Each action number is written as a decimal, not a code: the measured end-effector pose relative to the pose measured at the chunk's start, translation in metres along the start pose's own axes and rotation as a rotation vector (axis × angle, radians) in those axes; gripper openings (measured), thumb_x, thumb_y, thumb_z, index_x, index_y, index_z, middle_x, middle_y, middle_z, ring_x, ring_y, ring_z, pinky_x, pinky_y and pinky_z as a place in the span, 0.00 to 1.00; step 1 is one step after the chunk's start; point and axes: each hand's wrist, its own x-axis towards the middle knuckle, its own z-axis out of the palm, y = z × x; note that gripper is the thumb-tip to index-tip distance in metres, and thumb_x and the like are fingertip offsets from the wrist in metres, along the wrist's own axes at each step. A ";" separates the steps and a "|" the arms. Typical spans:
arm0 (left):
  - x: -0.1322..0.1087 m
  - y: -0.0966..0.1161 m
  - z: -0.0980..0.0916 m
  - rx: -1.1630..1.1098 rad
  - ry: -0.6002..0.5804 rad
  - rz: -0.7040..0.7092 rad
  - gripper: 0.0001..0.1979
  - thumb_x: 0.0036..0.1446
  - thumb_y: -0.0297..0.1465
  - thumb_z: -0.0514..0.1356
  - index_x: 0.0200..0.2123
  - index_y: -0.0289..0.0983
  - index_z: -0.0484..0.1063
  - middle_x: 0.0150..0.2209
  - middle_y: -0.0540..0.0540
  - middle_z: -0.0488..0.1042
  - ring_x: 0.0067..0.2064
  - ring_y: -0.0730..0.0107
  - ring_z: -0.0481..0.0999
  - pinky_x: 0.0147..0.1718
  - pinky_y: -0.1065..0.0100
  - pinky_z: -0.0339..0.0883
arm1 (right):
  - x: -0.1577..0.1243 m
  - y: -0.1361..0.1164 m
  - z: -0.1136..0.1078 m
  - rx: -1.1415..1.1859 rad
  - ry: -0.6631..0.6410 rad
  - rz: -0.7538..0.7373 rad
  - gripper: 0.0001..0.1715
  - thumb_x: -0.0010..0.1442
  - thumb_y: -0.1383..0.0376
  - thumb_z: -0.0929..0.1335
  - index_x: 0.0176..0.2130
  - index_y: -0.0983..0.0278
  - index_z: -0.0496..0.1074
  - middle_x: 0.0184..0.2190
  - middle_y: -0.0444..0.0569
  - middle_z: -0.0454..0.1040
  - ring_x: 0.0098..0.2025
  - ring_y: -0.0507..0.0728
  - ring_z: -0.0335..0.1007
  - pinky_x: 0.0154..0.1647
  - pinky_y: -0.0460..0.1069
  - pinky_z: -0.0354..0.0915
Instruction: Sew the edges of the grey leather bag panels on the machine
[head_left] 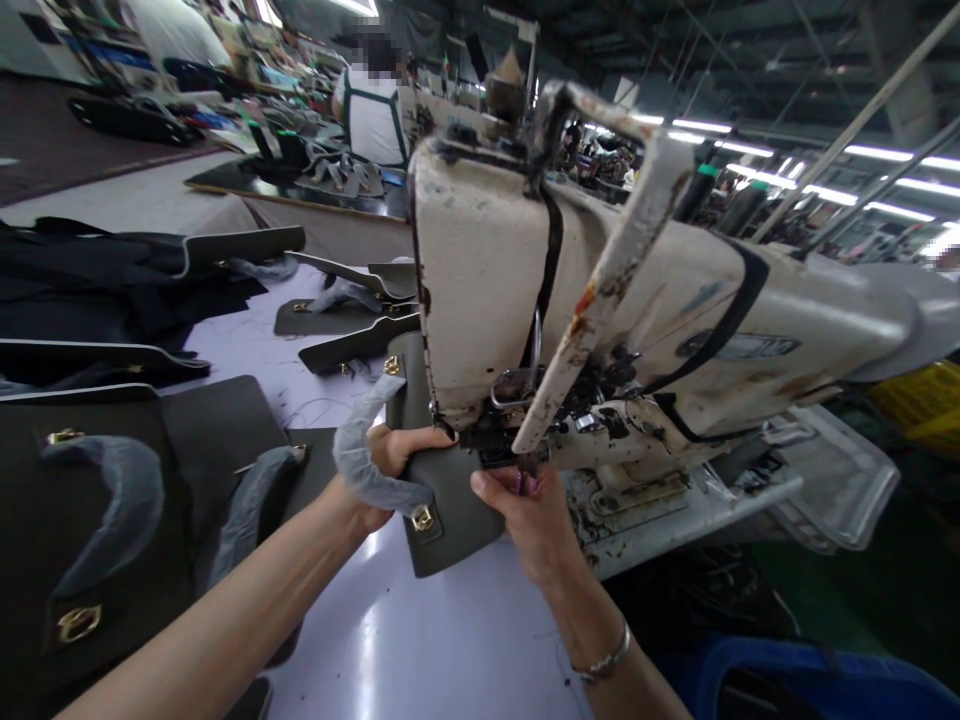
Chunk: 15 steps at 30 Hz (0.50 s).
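A dark olive leather bag flap (450, 510) with a gold clasp (422, 518) stands on edge against the head of a cream industrial sewing machine (510, 280). My left hand (388, 462) grips the flap's near side, where a strip of grey protective film (371, 460) wraps over the clasp end. My right hand (529, 515) pinches the flap's upper corner right under the machine's presser foot and needle area (502, 440). The stitching point is hidden by my fingers and the machine.
Several similar leather flaps with gold clasps (97, 520) lie on the white work table (375, 640) to the left. A worn metal guard bar (607, 270) crosses the machine head. A co-worker (373, 115) stands at the far bench, and a blue bin (810, 680) sits at lower right.
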 end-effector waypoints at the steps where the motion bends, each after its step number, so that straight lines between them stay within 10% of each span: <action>1: -0.001 0.003 0.002 0.007 -0.011 0.002 0.19 0.32 0.29 0.75 0.32 0.31 0.80 0.37 0.34 0.82 0.35 0.48 0.83 0.31 0.60 0.81 | -0.002 0.000 -0.001 0.008 -0.011 0.015 0.15 0.50 0.58 0.75 0.21 0.66 0.73 0.19 0.43 0.64 0.23 0.50 0.56 0.24 0.46 0.56; 5: -0.002 0.011 0.008 0.006 -0.084 0.032 0.25 0.33 0.29 0.76 0.40 0.31 0.81 0.39 0.35 0.83 0.35 0.49 0.83 0.33 0.59 0.81 | -0.013 0.003 -0.006 -0.001 -0.028 0.083 0.20 0.50 0.57 0.75 0.19 0.65 0.68 0.16 0.38 0.51 0.21 0.46 0.41 0.20 0.45 0.43; 15: 0.011 0.021 0.004 -0.042 -0.120 -0.003 0.17 0.34 0.23 0.74 0.32 0.26 0.80 0.30 0.37 0.81 0.32 0.49 0.82 0.27 0.60 0.79 | -0.007 0.007 0.010 -0.036 0.072 -0.059 0.24 0.54 0.58 0.73 0.15 0.64 0.63 0.16 0.39 0.49 0.22 0.48 0.43 0.23 0.47 0.47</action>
